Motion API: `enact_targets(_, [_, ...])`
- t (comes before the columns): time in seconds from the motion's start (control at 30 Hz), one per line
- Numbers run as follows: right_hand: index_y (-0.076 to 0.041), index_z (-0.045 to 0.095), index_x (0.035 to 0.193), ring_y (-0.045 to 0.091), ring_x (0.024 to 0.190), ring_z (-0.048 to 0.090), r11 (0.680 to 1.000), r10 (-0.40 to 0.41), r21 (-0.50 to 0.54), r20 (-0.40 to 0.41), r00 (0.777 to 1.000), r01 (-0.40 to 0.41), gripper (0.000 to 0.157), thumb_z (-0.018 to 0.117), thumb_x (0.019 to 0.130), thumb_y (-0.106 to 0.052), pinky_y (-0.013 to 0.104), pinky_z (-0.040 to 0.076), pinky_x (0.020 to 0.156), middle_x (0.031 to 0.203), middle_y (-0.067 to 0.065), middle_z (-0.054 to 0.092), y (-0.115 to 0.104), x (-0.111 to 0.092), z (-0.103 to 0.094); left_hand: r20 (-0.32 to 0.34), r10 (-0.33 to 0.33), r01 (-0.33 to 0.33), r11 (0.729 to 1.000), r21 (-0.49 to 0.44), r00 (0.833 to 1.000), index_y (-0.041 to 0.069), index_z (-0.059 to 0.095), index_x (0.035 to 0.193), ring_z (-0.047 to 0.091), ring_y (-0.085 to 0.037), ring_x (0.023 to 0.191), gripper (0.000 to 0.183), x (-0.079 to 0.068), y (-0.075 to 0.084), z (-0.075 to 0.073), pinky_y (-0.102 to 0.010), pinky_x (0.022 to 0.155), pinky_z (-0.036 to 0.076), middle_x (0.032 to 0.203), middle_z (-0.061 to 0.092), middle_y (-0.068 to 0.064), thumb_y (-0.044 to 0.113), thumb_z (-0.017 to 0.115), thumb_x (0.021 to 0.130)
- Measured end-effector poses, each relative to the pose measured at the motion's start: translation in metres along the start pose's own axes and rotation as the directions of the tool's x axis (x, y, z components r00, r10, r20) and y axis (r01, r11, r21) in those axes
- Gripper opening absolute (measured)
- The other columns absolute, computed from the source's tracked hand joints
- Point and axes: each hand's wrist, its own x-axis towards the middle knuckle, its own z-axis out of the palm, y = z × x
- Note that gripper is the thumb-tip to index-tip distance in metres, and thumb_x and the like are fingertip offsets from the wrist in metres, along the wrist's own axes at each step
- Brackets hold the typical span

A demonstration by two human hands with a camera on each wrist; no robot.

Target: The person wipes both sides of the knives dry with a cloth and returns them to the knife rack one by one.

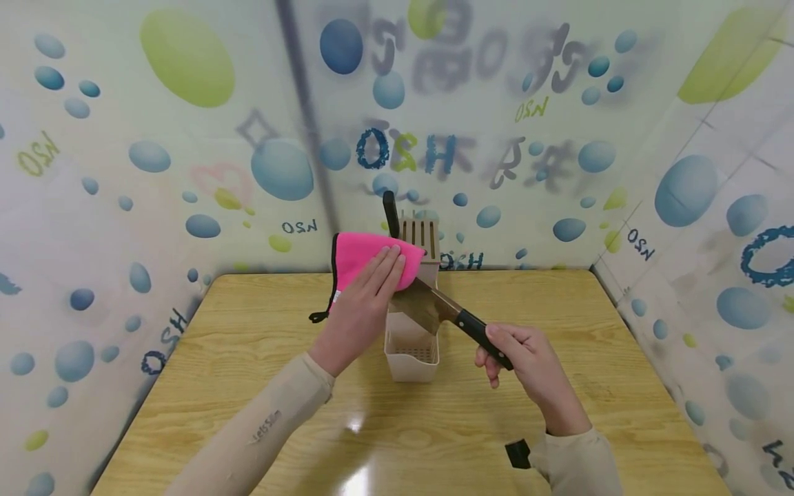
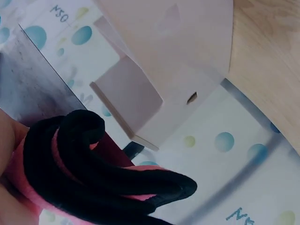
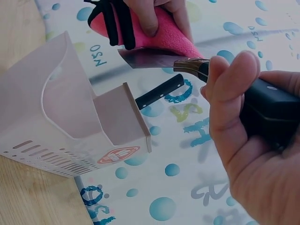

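My right hand grips the black riveted handle of a broad-bladed cleaver, held above the table with its blade toward the left. A pink cloth with black edging is folded over the far part of the blade, hiding it. My left hand pinches the cloth and blade, its fingers extended over the top; the thumb shows on the other side in the right wrist view. Behind and below the blade stands a beige knife holder with a slotted top, partly hidden by the cleaver and cloth.
A second knife's black handle sticks up from the back of the holder. The wood-grain table is bordered by a patterned backdrop at the back and sides. A small black piece sits beside the right sleeve.
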Motion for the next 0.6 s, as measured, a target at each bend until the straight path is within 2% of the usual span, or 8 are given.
enact_targets(0.33, [-0.001,0.073,0.097,0.016,0.052,0.061,0.999,0.033,0.002,-0.020,0.999,-0.033,0.036,0.044,0.112,-0.016,0.038,0.060,0.048,0.074,0.002,0.070,-0.0010,0.0000,0.0000,0.023,-0.050,0.051,0.999,-0.019,0.998,-0.005,0.040,0.155,0.035,-0.033,0.152,0.070,-0.0029,-0.0052,0.0003,-0.040,0.125,0.029,0.162,0.039,-0.021,-0.009,0.066,0.090])
enact_targets(0.6, [0.010,0.069,0.099,0.016,0.052,0.061,0.998,0.065,-0.021,-0.038,0.997,-0.066,0.041,0.045,0.112,-0.021,0.039,0.060,0.049,0.073,0.002,0.069,-0.0011,0.0011,0.0026,0.007,-0.017,0.017,1.000,-0.015,1.000,-0.006,0.040,0.154,0.036,-0.034,0.152,0.069,-0.0030,0.0008,-0.0005,-0.041,0.124,0.033,0.161,0.040,-0.022,-0.009,0.067,0.091])
